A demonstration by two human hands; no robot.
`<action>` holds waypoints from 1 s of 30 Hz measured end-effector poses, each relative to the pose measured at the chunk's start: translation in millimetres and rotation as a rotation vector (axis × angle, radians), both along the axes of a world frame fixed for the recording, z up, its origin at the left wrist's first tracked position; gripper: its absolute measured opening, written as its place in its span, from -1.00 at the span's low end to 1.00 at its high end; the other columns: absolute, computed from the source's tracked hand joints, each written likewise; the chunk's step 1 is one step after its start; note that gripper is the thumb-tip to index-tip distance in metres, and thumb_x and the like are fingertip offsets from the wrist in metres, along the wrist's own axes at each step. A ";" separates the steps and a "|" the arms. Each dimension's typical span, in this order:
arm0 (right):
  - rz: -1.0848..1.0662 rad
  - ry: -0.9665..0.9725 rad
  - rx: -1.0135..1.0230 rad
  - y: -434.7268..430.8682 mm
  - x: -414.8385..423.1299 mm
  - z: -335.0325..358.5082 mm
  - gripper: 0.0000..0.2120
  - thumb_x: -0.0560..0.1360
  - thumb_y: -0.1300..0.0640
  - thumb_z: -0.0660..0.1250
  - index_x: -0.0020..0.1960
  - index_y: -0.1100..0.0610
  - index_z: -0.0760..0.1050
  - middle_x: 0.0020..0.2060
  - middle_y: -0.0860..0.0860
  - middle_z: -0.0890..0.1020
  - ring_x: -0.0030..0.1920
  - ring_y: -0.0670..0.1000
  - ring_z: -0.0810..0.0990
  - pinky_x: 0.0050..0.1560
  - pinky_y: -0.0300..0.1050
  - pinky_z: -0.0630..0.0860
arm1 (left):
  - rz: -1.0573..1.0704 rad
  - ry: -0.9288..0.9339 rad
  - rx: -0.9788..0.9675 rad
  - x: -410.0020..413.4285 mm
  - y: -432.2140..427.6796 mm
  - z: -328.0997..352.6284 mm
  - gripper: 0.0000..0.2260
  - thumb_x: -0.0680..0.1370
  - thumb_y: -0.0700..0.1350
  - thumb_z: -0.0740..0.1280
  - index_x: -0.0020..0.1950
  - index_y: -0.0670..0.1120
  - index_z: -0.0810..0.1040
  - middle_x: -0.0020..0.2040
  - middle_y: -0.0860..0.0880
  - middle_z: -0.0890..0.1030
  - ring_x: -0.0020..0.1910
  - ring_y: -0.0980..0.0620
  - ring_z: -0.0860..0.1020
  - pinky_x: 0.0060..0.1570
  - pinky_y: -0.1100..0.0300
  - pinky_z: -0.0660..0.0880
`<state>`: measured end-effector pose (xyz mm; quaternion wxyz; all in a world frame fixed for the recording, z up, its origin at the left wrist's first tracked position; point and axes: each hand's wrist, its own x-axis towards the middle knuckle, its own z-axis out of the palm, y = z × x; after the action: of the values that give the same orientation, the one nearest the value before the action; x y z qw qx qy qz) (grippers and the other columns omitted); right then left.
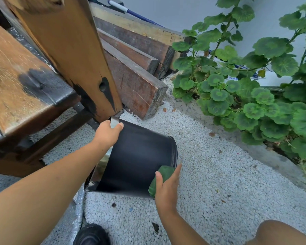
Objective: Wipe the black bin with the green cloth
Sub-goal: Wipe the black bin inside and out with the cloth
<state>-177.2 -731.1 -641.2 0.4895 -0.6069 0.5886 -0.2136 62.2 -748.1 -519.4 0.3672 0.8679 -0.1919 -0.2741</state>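
The left hand [106, 134] is clenched round the metal rim of the black bin [140, 156], which is held tilted over white gravel [219, 174]. The green cloth [163, 173] is pressed against the bin's lower right wall by the right hand [166, 189], fingers extended.

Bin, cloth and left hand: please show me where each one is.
bin [138, 156], head view, middle of its black side wall.
cloth [166, 171], head view, its upper green fold.
left hand [106, 132], head view, back of the hand.
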 end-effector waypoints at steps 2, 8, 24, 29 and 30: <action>-0.018 -0.012 0.011 10.5 0.4 -3.1 -0.11 0.52 -0.31 0.16 0.62 -0.15 -0.32 0.61 0.09 0.14 0.54 0.12 0.28 0.36 0.01 0.41 | -0.004 -0.009 0.013 2.6 -2.5 -2.9 -0.62 0.58 0.07 0.29 -0.06 -0.29 0.45 -0.06 -0.25 0.56 -0.03 -0.22 0.56 0.03 -0.09 0.49; -0.039 0.019 0.047 13.6 5.7 -6.1 -0.13 0.48 -0.36 0.12 0.61 -0.17 -0.27 0.59 0.07 0.17 0.49 0.14 0.34 0.33 0.06 0.43 | 0.070 -0.191 0.002 -1.4 9.5 -0.6 -0.60 0.57 0.19 0.24 -0.17 -0.13 0.33 -0.27 -0.05 0.42 -0.29 -0.04 0.40 -0.37 0.08 0.26; 0.126 0.247 0.105 -55.8 27.8 43.4 -0.32 0.63 -0.22 0.19 0.58 0.09 0.05 0.36 0.21 0.40 0.05 0.25 0.57 -0.29 -0.08 0.49 | -0.141 -0.200 0.145 -16.3 99.3 11.3 -0.68 0.58 0.02 0.28 -0.24 -0.18 0.38 -0.32 -0.10 0.44 -0.29 -0.12 0.43 -0.30 0.07 0.28; 0.285 0.352 0.255 -123.2 28.4 68.0 -0.39 0.64 -0.17 0.22 0.48 0.26 0.30 0.34 0.23 0.52 0.29 0.26 0.54 0.25 0.06 0.49 | -0.163 0.167 -0.167 -24.2 69.2 41.4 -0.74 0.55 -0.08 0.39 0.11 -0.23 0.48 0.05 -0.16 0.56 0.10 -0.12 0.58 0.15 0.02 0.51; 0.308 0.347 0.257 -131.7 29.1 70.6 -0.41 0.64 -0.16 0.22 0.45 0.27 0.35 0.31 0.24 0.54 0.26 0.25 0.56 0.28 0.09 0.50 | -0.179 0.221 -0.192 -24.5 63.8 45.7 -0.75 0.55 -0.05 0.40 0.10 -0.19 0.50 0.07 -0.09 0.57 0.14 -0.09 0.56 0.11 0.10 0.51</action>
<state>-148.1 -862.9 -570.6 0.4811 -0.6497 0.5867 0.0474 37.8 -684.3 -473.7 0.4413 0.7729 -0.2521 -0.3800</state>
